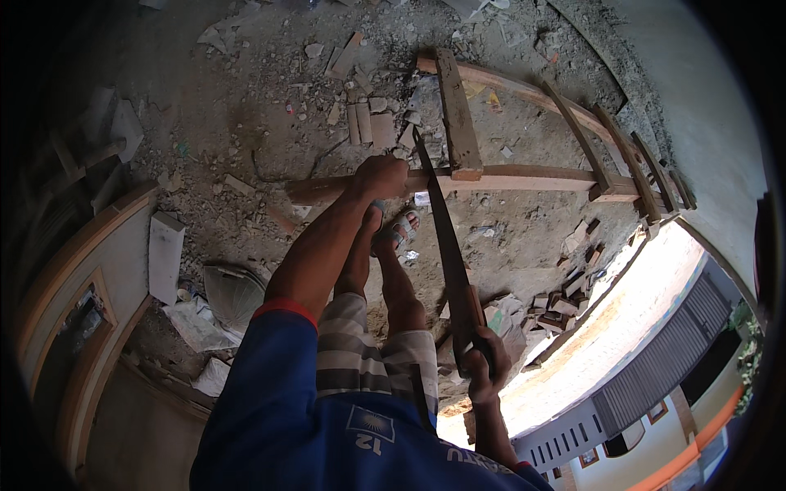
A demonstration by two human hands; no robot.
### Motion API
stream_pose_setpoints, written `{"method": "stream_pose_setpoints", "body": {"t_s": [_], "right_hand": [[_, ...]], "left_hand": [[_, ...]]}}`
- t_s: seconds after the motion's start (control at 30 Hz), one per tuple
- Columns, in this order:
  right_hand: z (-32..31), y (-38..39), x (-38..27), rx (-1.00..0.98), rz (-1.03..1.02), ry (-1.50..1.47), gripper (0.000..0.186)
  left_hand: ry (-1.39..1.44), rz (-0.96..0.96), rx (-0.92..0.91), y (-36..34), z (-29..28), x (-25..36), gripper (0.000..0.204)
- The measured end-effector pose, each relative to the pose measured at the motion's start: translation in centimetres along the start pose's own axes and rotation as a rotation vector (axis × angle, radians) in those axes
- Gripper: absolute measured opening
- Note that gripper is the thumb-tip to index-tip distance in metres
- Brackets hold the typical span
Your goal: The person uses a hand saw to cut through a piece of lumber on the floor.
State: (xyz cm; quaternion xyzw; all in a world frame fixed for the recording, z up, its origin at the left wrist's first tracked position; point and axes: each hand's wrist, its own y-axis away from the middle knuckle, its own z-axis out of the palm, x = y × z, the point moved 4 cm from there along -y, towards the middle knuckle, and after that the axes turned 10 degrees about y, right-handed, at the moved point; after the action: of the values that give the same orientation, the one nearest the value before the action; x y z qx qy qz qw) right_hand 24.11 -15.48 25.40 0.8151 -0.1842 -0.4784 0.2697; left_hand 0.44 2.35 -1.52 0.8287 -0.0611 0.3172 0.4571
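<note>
A long handsaw [449,250] runs away from me, its dark blade narrowing toward a tip beyond the wooden beam. My right hand [486,364] is wrapped round its handle, low and to the right. The blade crosses a long wooden beam [540,178] and appears to touch it. Just left of the blade, my left hand [381,175] grips the same beam near its left end, fingers closed over the top. A short crosspiece [458,119] lies over the beam right of the blade. My sandalled foot [401,229] stands under the beam.
A second long beam [524,90] and several crosspieces [577,135] form a ladder-like frame reaching right. Rubble and broken tiles [372,127] litter the dirt floor. Brick pieces [565,307] lie at the right by a bright opening. A wood-framed panel [82,303] stands at the left.
</note>
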Motion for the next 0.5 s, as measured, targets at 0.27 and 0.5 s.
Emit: {"method": "stream_pose_setpoints", "body": {"t_s": [0.27, 0.5], "right_hand": [[4.5, -13.4, 2.7, 0.098, -0.198, 0.108, 0.033], [3.9, -8.1, -1.0, 0.1, -0.172, 0.099, 0.036]], "left_hand": [[0.007, 0.04, 0.025, -1.2, 0.1, 2.3, 0.041], [-0.004, -0.013, 0.03, -0.9, 0.2, 0.4, 0.043]]}}
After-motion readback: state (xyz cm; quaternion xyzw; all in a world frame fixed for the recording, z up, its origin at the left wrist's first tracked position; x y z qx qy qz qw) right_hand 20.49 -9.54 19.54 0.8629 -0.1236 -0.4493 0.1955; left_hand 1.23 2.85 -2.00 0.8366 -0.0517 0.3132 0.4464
